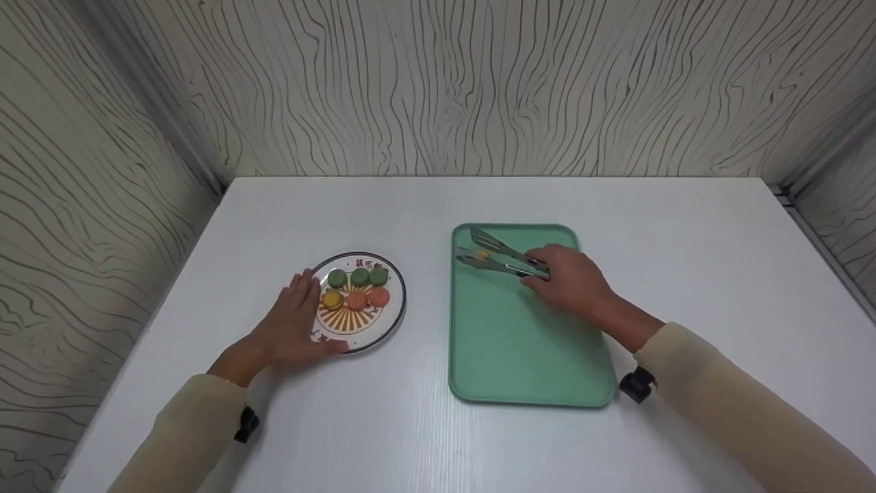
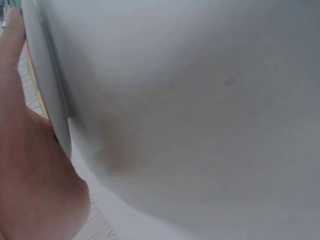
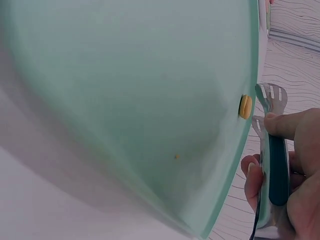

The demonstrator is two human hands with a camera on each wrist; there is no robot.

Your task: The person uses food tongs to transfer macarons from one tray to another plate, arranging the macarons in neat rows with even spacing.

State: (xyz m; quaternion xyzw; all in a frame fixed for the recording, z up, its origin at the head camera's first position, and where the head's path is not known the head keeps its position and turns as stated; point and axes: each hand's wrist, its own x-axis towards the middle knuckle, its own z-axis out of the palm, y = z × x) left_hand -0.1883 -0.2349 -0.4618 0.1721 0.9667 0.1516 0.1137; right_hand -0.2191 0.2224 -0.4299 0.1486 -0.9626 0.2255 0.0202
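A round plate [image 1: 393, 316] with a dark rim and a sun pattern holds several small macarons [image 1: 358, 277], green in the back row, yellow and orange in front. My left hand [image 1: 293, 325] lies flat on the table against the plate's left rim [image 2: 47, 85], fingers straight. On the green tray [image 1: 510, 342] my right hand [image 1: 568, 277] grips metal tongs [image 1: 498, 255] by their dark handle [image 3: 278, 172]. The tong tips lie either side of a yellow macaron [image 1: 482, 254] at the tray's far left part; that macaron [image 3: 245, 106] sits on the tray just by the tips.
The white table [image 1: 684, 260] stands in a booth of wavy-lined walls on three sides. The tray [image 3: 125, 85] lies right of centre, the plate left of centre. Cream sleeves cover both forearms.
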